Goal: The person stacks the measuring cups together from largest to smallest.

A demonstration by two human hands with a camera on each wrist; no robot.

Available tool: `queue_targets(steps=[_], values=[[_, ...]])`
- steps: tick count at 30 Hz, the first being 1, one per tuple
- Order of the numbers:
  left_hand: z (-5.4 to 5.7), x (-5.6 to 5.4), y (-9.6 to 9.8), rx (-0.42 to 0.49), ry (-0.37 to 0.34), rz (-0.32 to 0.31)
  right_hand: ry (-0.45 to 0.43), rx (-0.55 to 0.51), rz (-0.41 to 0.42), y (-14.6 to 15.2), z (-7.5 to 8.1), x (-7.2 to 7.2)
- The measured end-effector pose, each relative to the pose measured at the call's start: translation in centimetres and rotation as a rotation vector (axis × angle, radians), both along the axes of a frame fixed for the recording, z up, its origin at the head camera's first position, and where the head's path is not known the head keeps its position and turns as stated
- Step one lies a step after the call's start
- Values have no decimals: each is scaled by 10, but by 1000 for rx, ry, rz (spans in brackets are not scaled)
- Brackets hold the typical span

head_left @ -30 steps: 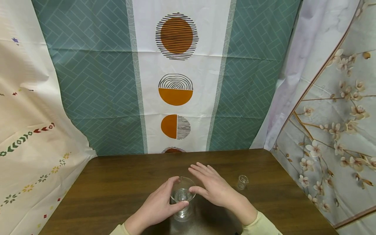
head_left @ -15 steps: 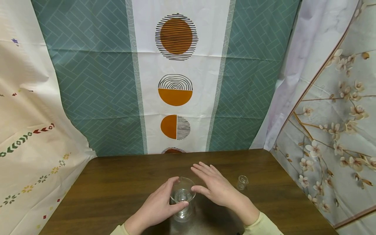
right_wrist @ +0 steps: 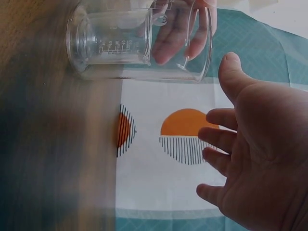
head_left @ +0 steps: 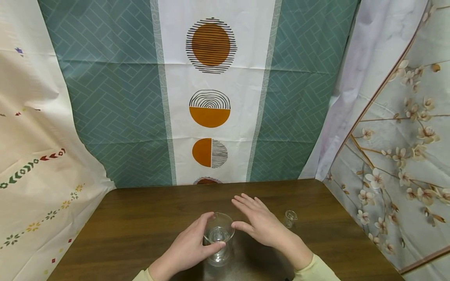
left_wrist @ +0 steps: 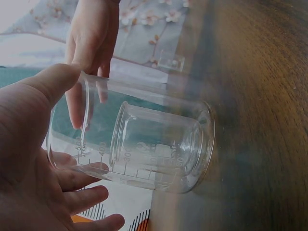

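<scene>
A large clear glass beaker (head_left: 227,223) with measuring marks stands upright on the table, with a smaller beaker (left_wrist: 156,139) inside it. My left hand (head_left: 190,241) holds the large beaker near its rim, thumb on the near side and fingers round the left and far side. To the right, my right hand (head_left: 261,224) is held with its fingers extended; the right wrist view has a gap between its thumb and the rim, and nothing in its palm. Beyond the right hand stands a tiny glass beaker (head_left: 290,219).
The brown wooden table (head_left: 140,218) carries the glassware. A green and white patterned cloth (head_left: 123,117) hangs behind its back edge. Printed cloths hang on the left (head_left: 42,164) and on the right (head_left: 383,168).
My right hand has shifted slightly to the right, away from the large beaker's rim. The left hand and the beakers have stayed in place.
</scene>
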State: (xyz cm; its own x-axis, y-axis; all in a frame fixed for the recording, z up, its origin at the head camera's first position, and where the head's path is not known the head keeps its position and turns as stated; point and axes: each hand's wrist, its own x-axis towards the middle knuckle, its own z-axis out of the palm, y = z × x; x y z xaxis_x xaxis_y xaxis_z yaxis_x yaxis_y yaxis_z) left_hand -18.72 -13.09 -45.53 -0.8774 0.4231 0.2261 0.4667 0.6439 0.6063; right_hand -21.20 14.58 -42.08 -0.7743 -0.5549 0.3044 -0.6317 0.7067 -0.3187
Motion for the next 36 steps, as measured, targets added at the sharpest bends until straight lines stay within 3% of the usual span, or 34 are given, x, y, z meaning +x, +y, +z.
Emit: queue_targets(steps=[3, 6, 7, 10, 18, 36], values=[[-1, 0, 0, 0, 14, -5, -5, 8, -11, 2, 0, 0], [-6, 0, -1, 34, 71, -12, 3, 9, -16, 3, 0, -1], [-14, -4, -3, 40, 119, -24, 6, 8, -16, 3, 0, -1], [-19, -5, -3, 64, 159, -30, 22, 5, -18, 4, 1, 0], [1, 2, 0, 9, 40, -1, 34, 0, -42, 8, 1, 0], [1, 4, 0, 9, 59, -4, 48, 24, -88, 20, 0, -2]])
